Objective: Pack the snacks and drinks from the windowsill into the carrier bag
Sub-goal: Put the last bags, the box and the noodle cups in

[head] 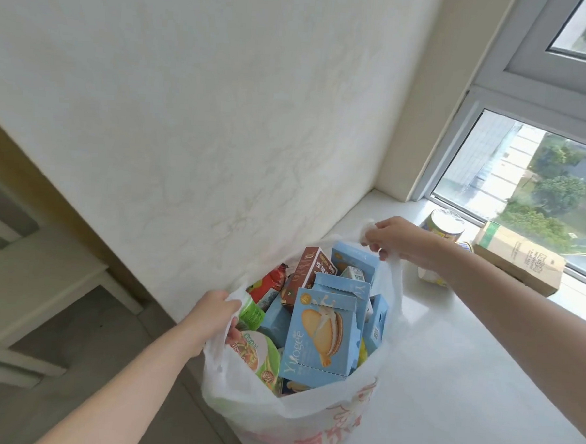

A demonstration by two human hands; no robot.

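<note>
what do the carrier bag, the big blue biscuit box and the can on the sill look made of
The carrier bag: thin, crinkly, semi-translucent white plastic film. The blue biscuit box: matte printed card, folded flaps. The can: probably metal, its top glints; body partly hidden.

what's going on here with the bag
A person grips the handles of a white carrier bag, left hand on the near one, right hand on the far one, holding it open at the edge of the windowsill. It is stuffed with blue biscuit boxes, a brown box and a green-lidded noodle bowl. A tin and a cardboard box sit unpacked by the window.
</note>
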